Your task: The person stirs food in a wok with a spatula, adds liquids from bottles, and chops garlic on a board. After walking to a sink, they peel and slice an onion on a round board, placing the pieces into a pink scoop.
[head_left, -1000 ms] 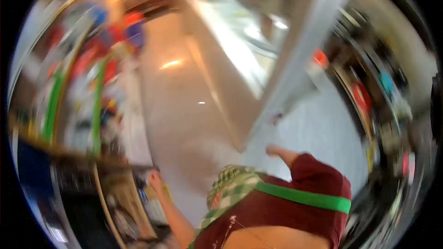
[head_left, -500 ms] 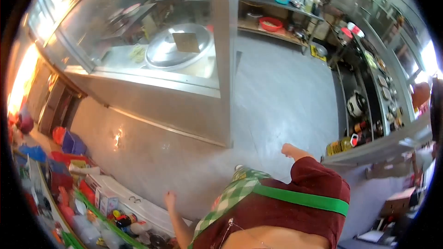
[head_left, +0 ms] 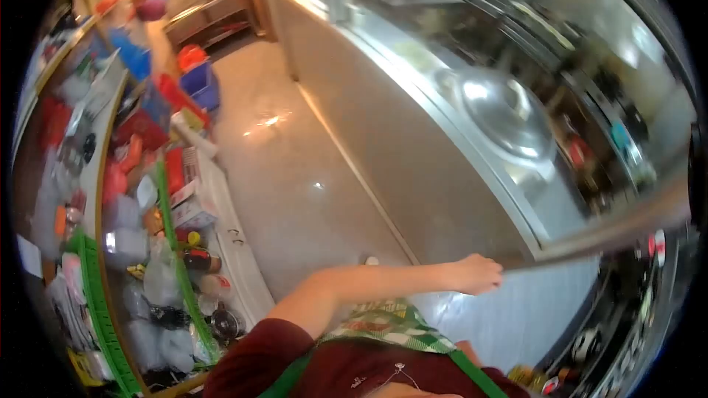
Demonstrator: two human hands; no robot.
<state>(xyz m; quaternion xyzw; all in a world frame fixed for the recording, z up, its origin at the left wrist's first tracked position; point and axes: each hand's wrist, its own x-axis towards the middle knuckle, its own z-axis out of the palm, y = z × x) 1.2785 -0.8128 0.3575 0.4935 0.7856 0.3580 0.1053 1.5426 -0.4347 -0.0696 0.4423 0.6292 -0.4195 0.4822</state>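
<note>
My left arm reaches across the front of my body, and my left hand (head_left: 479, 274) is at its right end with the fingers curled in and nothing seen in them. It appears just below the lower corner of the metal-framed glass partition (head_left: 542, 250); whether they touch is unclear. Of my right hand (head_left: 468, 354), only a small patch of skin shows beside the green-and-white checked apron (head_left: 391, 324), low in the view; its fingers cannot be made out. Behind the glass stands a large round metal lid (head_left: 505, 114).
Shelves (head_left: 107, 147) packed with bottles, bags and green baskets run along the left, beside a long white chest (head_left: 232, 239). A blue-purple bin (head_left: 199, 85) stands farther back. At the lower right is a rack (head_left: 627, 309) with kitchen goods.
The view has swung left, bringing the shelves and aisle closer to the middle. My left hand has moved up and across to the right; my right hand has dropped low, mostly out of sight.
</note>
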